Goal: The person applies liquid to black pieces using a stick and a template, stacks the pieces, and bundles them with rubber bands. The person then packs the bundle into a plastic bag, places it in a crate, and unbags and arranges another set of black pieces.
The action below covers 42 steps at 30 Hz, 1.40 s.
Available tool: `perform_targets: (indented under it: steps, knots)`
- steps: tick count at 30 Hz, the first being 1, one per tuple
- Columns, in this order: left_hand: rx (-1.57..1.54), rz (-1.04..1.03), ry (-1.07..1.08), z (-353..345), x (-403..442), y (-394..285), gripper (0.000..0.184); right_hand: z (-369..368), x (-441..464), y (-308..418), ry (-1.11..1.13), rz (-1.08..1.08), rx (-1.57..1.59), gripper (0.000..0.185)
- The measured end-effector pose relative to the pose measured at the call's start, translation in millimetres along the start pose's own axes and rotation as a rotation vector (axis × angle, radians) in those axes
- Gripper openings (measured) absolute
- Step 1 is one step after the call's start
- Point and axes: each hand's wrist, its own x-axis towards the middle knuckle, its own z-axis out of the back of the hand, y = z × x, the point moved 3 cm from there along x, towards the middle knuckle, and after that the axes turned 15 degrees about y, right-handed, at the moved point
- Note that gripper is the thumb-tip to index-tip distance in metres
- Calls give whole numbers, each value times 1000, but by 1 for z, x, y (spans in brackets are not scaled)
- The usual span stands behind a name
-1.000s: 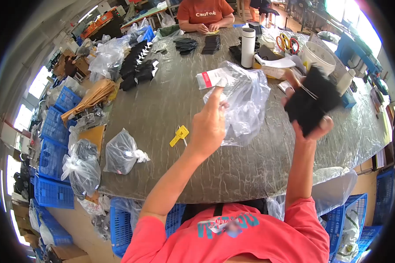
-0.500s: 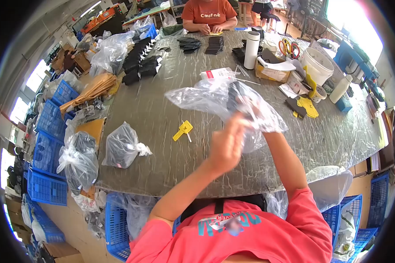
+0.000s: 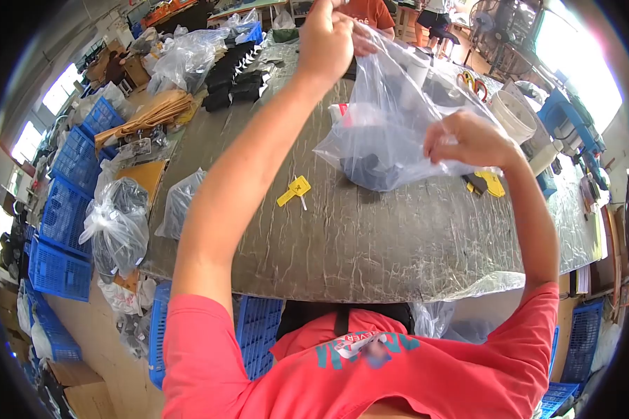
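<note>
A clear plastic bag hangs stretched between my two hands, with a dark bundle at its bottom, just over the table. My left hand, raised at the top centre, is closed on the bag's upper edge. Lower and to the right, my right hand has its fingers curled round the bag's other side. Behind the bag a white and red label partly shows. A yellow tag lies on the table to the left of the bag.
Black folded pieces and clear bags lie at the back left, beside brown paper. Filled bags are at the left edge. A white bucket and yellow-black pieces are at right. A person sits opposite.
The black bundle, earlier in my right hand, is now inside the bag. My left hand has risen and moved forward, pulling the bag up; my right hand is out of the bag, gripping its side.
</note>
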Motion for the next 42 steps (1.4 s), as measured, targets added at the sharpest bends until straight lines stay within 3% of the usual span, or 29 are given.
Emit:
perform_targets:
  steps: [2, 3, 5, 7, 8, 10, 11, 12, 13, 14, 15, 16, 17, 19, 21, 24, 26, 27, 29, 30, 32, 34, 35, 37, 40, 42]
  knots:
    - [378, -169, -89, 13, 13, -11, 34, 18, -21, 8, -398, 126, -102, 23]
    - [174, -146, -38, 7, 13, -30, 31, 24, -28, 19, -796, 278, -169, 25]
    - [68, -226, 77, -11, 12, -67, 32, 51, -42, 26, -976, 228, -263, 37]
    - [10, -241, 142, -29, 7, -96, 34, 66, -33, 41, -847, 166, -119, 37]
    - [-65, -217, 183, -37, -2, -112, 36, 68, -25, 48, -732, 118, -34, 53]
    - [-141, -213, 201, -36, -15, -114, 39, 63, -3, 49, -655, 405, -4, 20]
    - [-142, -230, 177, -21, -27, -103, 39, 58, 4, 54, -604, 499, 59, 10]
    - [-138, -249, 150, -12, -39, -90, 40, 54, 7, 67, -715, 639, 15, 10]
    - [-305, -146, -61, -7, -59, -71, 40, 51, 11, 79, -832, 781, -32, 11]
    - [-420, 40, -57, 23, -84, -2, 49, 53, 8, 82, -857, 821, -90, 13]
    - [-379, 62, 54, -18, -110, -23, 50, 56, 4, 85, -883, 861, -148, 16]
    - [-542, 313, 57, -21, -134, 35, 48, 59, 1, 88, -910, 899, -206, 19]
    - [5, 226, 237, -35, -168, 89, 45, 52, -3, 99, -920, 763, -223, 21]
    - [482, 150, 527, -97, -202, 92, 44, 46, 13, 106, -910, 590, -193, 23]
    - [85, 214, 600, -124, -218, 57, 52, 39, 43, 88, -903, 549, -262, 16]
    - [-879, 329, 382, -111, -252, 46, 67, 28, 44, 33, -964, 318, -331, 21]
    - [-1508, 399, 178, -101, -273, 42, 78, 15, 44, -6, -853, 161, -255, 18]
    - [-1346, 539, 75, -99, -267, 15, 60, 7, 47, -20, -846, 140, -255, 18]
    - [-1113, 643, 264, -106, -261, -2, 49, -5, 57, -33, -819, 102, -256, 18]
    - [-993, 689, 351, -110, -260, -4, 45, -4, 58, -34, -775, -38, -349, 21]
    - [-968, 755, 294, -110, -257, -1, 31, -4, 38, -7, -1032, 72, -500, 42]
    - [-1007, 788, 168, -103, -253, 2, 17, -11, 6, 47, -926, 402, -358, 74]
    - [-1020, 769, 175, -99, -251, 3, 18, -25, 2, 71, -729, 648, -209, 81]
    - [-995, 786, 274, -92, -248, -6, 20, -47, 7, 85, -439, 830, -116, 90]
    - [-720, 826, 508, -67, -245, -22, 25, -94, 45, 60, -152, 635, -262, 83]
    - [-454, 843, 615, -48, -242, -38, 26, -110, 70, 32, 94, 427, -263, 60]
